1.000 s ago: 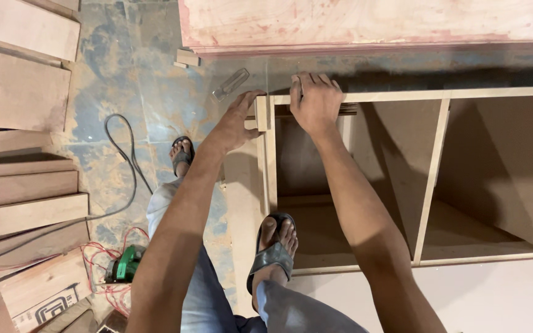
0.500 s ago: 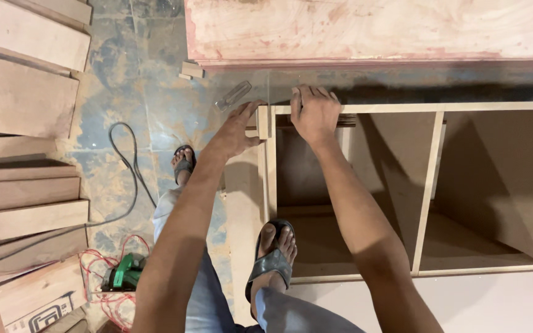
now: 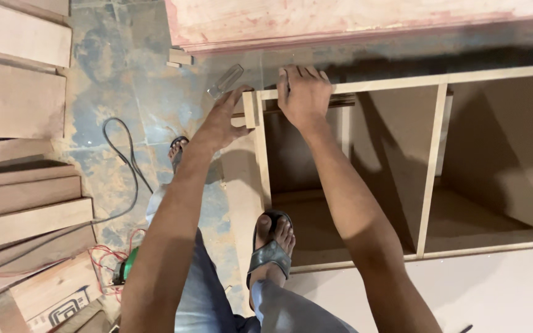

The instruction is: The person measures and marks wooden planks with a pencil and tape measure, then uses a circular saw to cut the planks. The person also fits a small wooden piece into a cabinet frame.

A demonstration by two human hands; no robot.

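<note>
An open plywood cabinet frame [image 3: 431, 169] lies on the floor with upright dividers. My left hand [image 3: 224, 120] presses a small wooden strip [image 3: 249, 110] against the frame's far left corner. My right hand [image 3: 303, 94] lies palm down on the frame's far top rail [image 3: 402, 82], fingers closed over its edge. A clear plastic bottle [image 3: 225, 81] lies on the floor just beyond my left hand. My right foot in a sandal [image 3: 271, 245] stands inside the left compartment; my left foot [image 3: 177, 150] is on the floor outside.
A large reddish plywood sheet [image 3: 353, 21] lies beyond the frame. Stacked wooden boards [image 3: 23, 179] fill the left side. A black cable [image 3: 124, 160] loops over the stone floor toward a green power tool [image 3: 126, 269] with red wires. A pale panel [image 3: 476, 290] lies at the lower right.
The view has shifted slightly; both hands stay at the frame's far left corner, the right hand still on the top rail.
</note>
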